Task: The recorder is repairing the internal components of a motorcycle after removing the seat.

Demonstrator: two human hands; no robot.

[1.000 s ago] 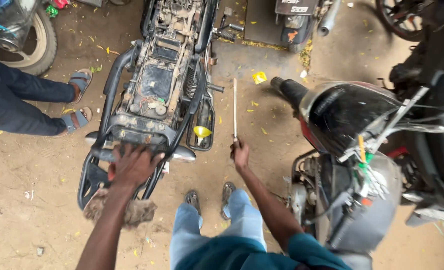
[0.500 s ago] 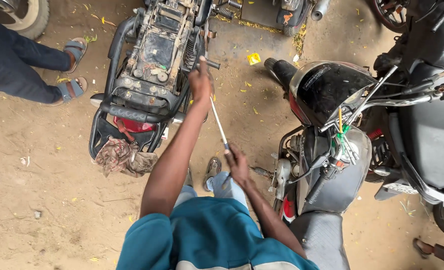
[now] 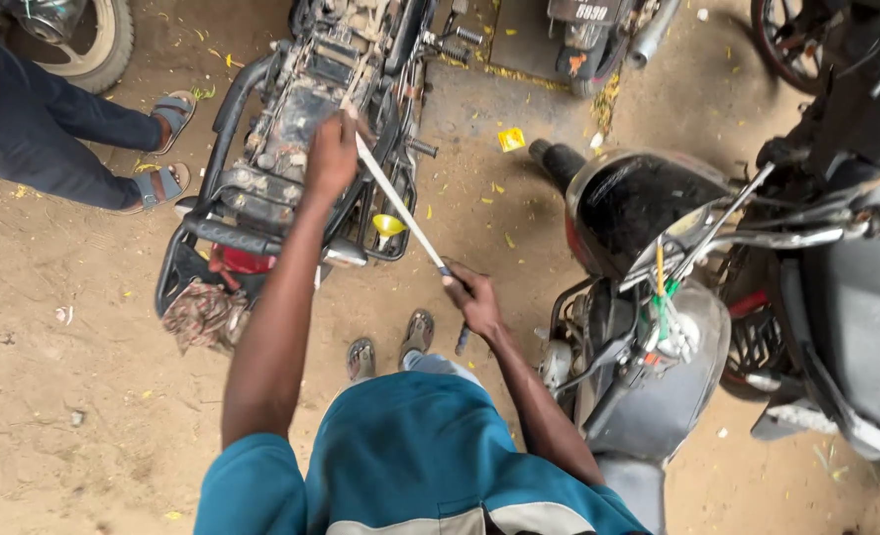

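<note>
Long rod (image 3: 400, 208) between left hand (image 3: 331, 157), right hand (image 3: 471, 297).

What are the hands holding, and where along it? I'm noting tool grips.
Both hold one long thin rod. The right hand grips its dark lower end; the left hand holds the upper end, over the stripped motorcycle.

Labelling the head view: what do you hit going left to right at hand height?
Bystander's sandalled foot → stripped motorcycle frame → left hand → long screwdriver → right hand → black motorcycle fuel tank → handlebar.
</note>
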